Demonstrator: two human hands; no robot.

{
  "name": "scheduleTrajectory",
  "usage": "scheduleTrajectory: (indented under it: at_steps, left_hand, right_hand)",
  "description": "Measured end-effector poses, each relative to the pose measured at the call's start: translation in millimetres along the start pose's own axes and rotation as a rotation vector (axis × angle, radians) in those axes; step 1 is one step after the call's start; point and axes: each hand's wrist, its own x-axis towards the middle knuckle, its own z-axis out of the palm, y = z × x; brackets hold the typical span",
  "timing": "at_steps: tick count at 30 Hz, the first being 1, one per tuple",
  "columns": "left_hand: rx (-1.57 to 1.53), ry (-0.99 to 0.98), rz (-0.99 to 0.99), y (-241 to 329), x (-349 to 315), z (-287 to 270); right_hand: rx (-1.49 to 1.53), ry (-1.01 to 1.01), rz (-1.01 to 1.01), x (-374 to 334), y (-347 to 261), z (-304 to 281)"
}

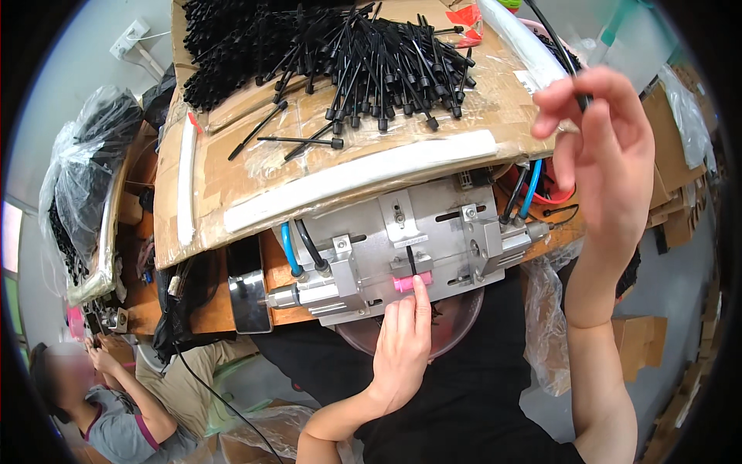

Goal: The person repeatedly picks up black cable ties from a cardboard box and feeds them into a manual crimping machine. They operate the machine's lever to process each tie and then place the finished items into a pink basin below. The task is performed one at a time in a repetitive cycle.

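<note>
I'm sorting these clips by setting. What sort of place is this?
Probably a small factory or assembly workshop. A metal press-like machine with air hoses sits at the bench, a heap of identical black plastic sticks covers a cardboard tray, and the left hand feeds one in.
</note>
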Motion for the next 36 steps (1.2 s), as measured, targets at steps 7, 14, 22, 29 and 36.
scheduleTrajectory:
  at_steps: [7,14,22,29,36]
  left_hand:
    - [-0.037,-0.036,0.001,-3,4,-14]
    - [0.097,0.45,-0.105,-69,124,-81]
    - [-0.164,0.217,-0.163,-82,135,-104]
    - [-0.129,0.493,-0.053,-27,35,-51]
    - [-0.062,0.145,-0.033,4,-2,8]
  right_hand:
    - [-0.387,-0.019,-0.058,-110,16,34]
    - [-0.561,-0.281,0.047,-195,52,74]
    - [-0.577,-0.335,0.071,-188,57,85]
    - [-0.997,-0.075,-0.246,-52,52,51]
    - [-0.977,-0.341,-0.107,38,84,39]
